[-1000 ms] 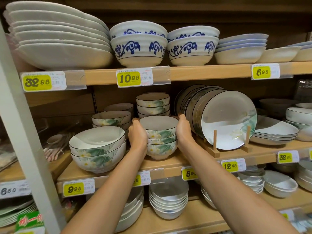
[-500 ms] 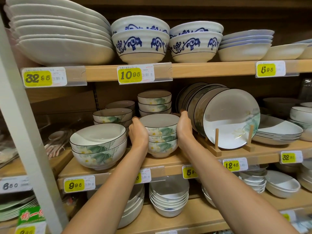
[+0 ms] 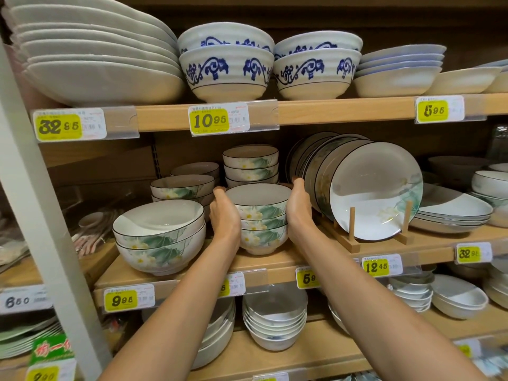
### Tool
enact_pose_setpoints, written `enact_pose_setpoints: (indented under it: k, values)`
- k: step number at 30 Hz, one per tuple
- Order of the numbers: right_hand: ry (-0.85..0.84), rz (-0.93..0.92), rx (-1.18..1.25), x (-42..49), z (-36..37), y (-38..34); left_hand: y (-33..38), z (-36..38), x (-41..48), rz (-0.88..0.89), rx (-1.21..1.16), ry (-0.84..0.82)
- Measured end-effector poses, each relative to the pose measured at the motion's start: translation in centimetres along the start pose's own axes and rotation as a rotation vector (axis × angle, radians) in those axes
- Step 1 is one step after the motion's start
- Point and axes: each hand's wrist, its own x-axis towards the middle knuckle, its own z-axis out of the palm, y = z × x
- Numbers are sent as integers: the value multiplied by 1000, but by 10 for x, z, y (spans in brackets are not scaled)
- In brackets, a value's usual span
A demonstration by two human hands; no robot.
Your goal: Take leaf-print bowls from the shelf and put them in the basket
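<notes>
Head view: left hand [image 3: 224,217] and right hand [image 3: 299,211] clasp the bowl stack [image 3: 261,222] from either side, near the shelf [image 3: 277,266] front edge; fingertips hidden behind it.

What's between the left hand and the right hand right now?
A stack of three leaf-print bowls, which the left hand and right hand hold on either side; the head view shows it.

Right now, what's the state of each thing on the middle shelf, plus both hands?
small bowl stack: three nested, upright, held between both hands.
left hand: grips stack's left side.
right hand: grips stack's right side.
large bowls: two nested, upright, on shelf.
plates: on edge in wooden rack.
basket: not in view.
</notes>
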Motion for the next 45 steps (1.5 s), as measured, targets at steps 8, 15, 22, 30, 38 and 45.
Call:
enact_pose_setpoints:
  k: [8, 15, 22, 30, 38, 45]
  values:
    - [-4, -5, 14, -1, 1, 0, 2, -2, -2, -8, -8, -15]
    - [-35, -16, 10, -4, -2, 0, 2, -7, 2, 17, 21, -81]
    - [-33, -68, 164, -19, -23, -8, 25, -18, -21, 10, -58, -170]
    - [-5, -490, 44, -84, -37, 6, 36, -32, -105, 355, 80, -186]
    - [-195, -407, 298, -157, -28, 63, -24, -149, -169, 305, 33, -125]
    - [-663, 40, 132, -232, 14, 127, -90, -291, -199, 32, 88, 290]
